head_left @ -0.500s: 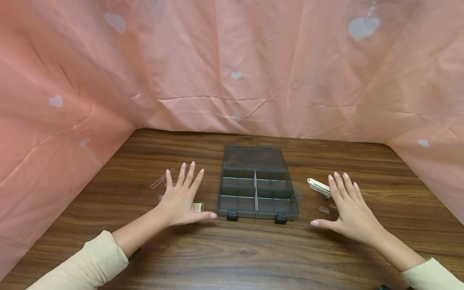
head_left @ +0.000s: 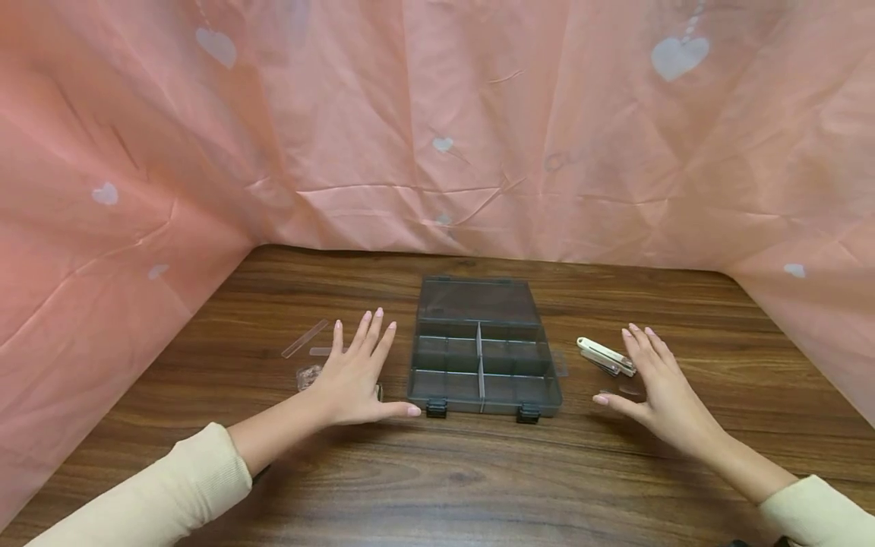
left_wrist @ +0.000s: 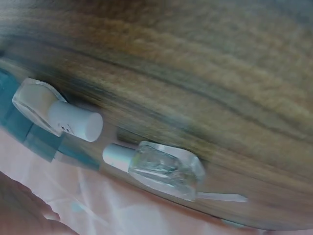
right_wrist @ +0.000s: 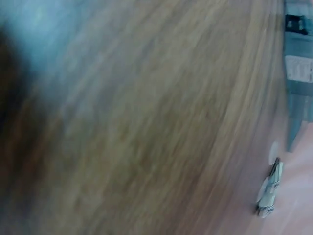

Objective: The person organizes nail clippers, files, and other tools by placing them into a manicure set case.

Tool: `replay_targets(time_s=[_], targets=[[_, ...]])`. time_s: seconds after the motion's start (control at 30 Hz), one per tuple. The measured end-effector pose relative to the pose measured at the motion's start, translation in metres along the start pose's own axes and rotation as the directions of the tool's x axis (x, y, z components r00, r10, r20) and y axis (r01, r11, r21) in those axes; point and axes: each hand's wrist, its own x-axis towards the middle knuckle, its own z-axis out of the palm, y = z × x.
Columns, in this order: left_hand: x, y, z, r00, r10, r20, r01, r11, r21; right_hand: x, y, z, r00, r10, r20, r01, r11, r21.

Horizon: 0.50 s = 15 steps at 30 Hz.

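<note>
My left hand (head_left: 350,386) is held with spread, straight fingers left of a grey see-through divided box (head_left: 482,406). Partly behind that hand lie a clear bottle (head_left: 309,376) and two clear strips (head_left: 304,339). In the left wrist view, this clear bottle (left_wrist: 161,169) has a white cap, and a white-capped bottle with cream-coloured contents (left_wrist: 35,102) lies next to the box. Opposite, my right hand (head_left: 673,399) has its fingers extended and thumb out. Its fingertips are near what looks like a cream-handled nail clipper (head_left: 603,354). Neither hand holds anything.
The box's lid is raised at the back, two black latches (head_left: 528,412) line its front, and its compartments show no contents. Small clear pieces (head_left: 632,390) lie by the right hand. Pink cloth (head_left: 478,190) with hearts hangs around the wooden table (head_left: 437,471).
My left hand has shifted right toward the box, uncovering the clear bottle and a strip and covering more of the cream bottle. My right hand's fingers have drawn slightly closer together.
</note>
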Motion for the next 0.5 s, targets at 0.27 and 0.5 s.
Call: replay_targets(time_s=[0.27,0.5], targets=[[0.011,0.009,0.004,0.998,0.051,0.034,-0.047,0.992,-0.12,0.006,0.01,0.009,0.976,0.001,-0.216,0.008,0.999,0.042],[0.017,0.017,0.01,0.997,0.01,0.083,0.016,0.952,-0.306,0.007,0.016,0.018,0.968,0.115,-0.222,-0.114,0.993,0.018]])
